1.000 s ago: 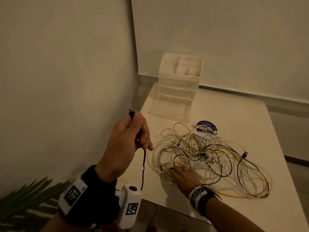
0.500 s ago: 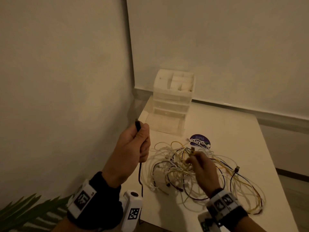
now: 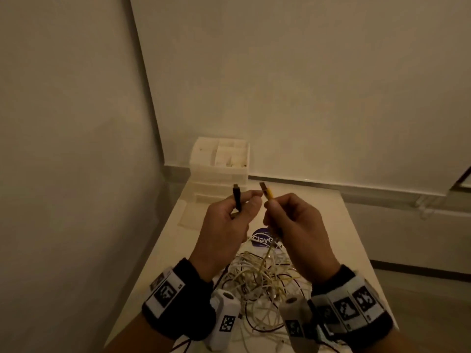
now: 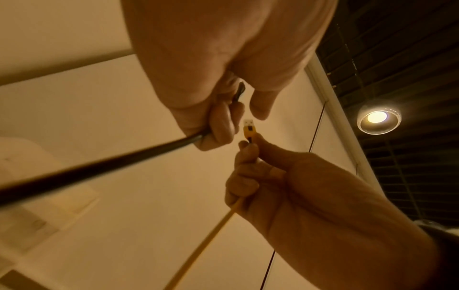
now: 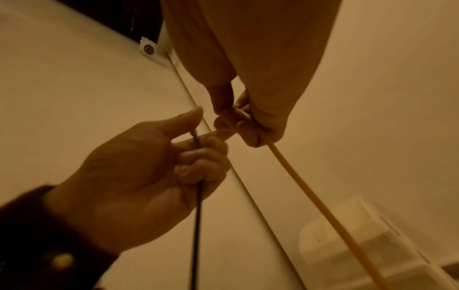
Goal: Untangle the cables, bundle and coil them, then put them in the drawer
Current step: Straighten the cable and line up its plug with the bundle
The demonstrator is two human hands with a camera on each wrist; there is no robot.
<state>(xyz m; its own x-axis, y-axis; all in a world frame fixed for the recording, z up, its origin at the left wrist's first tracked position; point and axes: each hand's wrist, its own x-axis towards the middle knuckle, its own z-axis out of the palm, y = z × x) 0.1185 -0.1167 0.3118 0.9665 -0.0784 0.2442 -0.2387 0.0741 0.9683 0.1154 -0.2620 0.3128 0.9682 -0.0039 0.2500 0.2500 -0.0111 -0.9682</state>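
At centre frame the left hand [image 3: 225, 222] grips a black cable [image 3: 238, 200], plug end up; just right of it, the right hand [image 3: 293, 220] pinches a yellow cable [image 3: 268, 193], plug up too. Both trail down to the tangled cables [image 3: 257, 284] on the surface [image 3: 344, 225], below and between the hands. The drawer unit [image 3: 219, 161] stands above, well beyond.

The room is dim and warm-tinted; the one visible source is a round ceiling lamp [image 4: 378, 119], ringed with glare; the wall line beside it bows with wide-angle distortion; the black cable [image 4: 94, 168] and yellow cable [image 4: 198, 249] below the lamp blur near the lens; grain fills the shadows.
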